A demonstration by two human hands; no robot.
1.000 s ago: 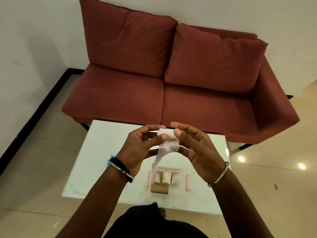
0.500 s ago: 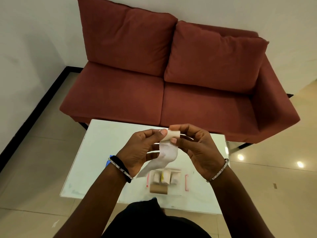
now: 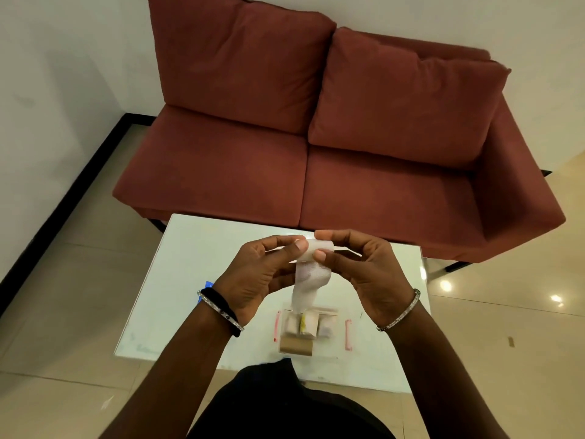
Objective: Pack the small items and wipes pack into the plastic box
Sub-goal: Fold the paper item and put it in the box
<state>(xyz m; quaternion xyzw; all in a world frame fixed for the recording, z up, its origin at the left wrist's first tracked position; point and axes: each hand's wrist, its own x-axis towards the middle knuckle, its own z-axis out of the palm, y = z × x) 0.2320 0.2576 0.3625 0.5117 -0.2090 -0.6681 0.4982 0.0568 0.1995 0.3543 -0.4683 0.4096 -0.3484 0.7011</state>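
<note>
Head view: at frame centre a gauze bandage roll is pinched by left hand and right hand, its tail unwound, while the plastic box below is seen partly packed.

Box on table (small rolls inside), sofa behind

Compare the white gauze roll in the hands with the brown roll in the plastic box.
The white gauze roll is held above the table by the left hand and right hand; the brown roll lies in the plastic box. The white gauze roll is partly unwound, its tail hanging down; the brown roll looks fully wound. One is white, the other tan. Both are small cylinders lying sideways.
</note>
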